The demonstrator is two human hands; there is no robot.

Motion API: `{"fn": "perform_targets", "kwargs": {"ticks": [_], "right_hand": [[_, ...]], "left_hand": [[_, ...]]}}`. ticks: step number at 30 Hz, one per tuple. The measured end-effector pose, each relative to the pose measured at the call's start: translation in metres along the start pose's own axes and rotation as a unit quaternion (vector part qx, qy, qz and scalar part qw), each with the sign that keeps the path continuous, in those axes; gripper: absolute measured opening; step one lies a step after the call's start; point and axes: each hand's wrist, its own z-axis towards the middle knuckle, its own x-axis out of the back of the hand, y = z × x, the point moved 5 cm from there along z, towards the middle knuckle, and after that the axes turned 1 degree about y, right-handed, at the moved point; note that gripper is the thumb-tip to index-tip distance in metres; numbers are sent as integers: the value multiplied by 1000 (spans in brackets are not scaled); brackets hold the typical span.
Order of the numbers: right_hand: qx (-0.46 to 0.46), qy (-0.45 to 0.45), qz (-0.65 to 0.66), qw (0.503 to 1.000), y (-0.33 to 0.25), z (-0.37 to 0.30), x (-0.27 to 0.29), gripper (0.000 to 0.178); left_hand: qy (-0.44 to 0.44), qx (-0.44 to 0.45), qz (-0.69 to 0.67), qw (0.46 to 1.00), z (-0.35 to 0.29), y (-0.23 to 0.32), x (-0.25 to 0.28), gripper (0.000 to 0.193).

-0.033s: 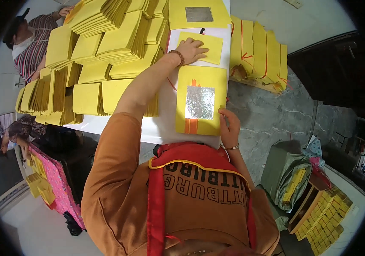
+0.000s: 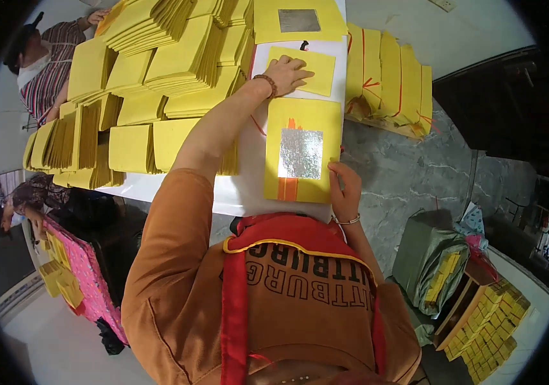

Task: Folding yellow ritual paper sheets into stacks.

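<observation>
Head view: no clear change between the two frames; hands and paper held position. Read that as a steadying moment, no visible progress on the work.

Left hand [image 2: 285,75] lay palm down, fingers apart, on a small plain yellow sheet [image 2: 321,72] by the worktop's [image 2: 249,186] right edge; gripped nothing. Single sheet or pile, couldn't tell.

Right hand [image 2: 346,184] had bent fingers at the right side of the foil-panelled yellow sheet [image 2: 301,153]; couldn't tell if thumb and finger had closed on it. That sheet sat at the worktop's near right corner.

Folded yellow paper stacks [image 2: 181,61] filled the left side. Red-tied yellow bundles [image 2: 387,80] stood past the right edge.
</observation>
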Motion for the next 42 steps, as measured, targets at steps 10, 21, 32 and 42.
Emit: {"fn": "perform_targets", "kwargs": {"ticks": [10,21,32,42], "right_hand": [[164,-144,-222,950,-10,9,-29,29],[171,-124,-162,964,4,9,-31,29],[-13,-198,147,969,45,19,-25,32],[-45,-205,179,961,54,17,-25,40]], "left_hand": [[17,30,12,999,0,13,24,34],[19,-74,-134,988,-175,168,54,44],[-16,-18,-391,920,-183,134,27,20],[-143,101,-453,874,-177,117,15,22]]}}
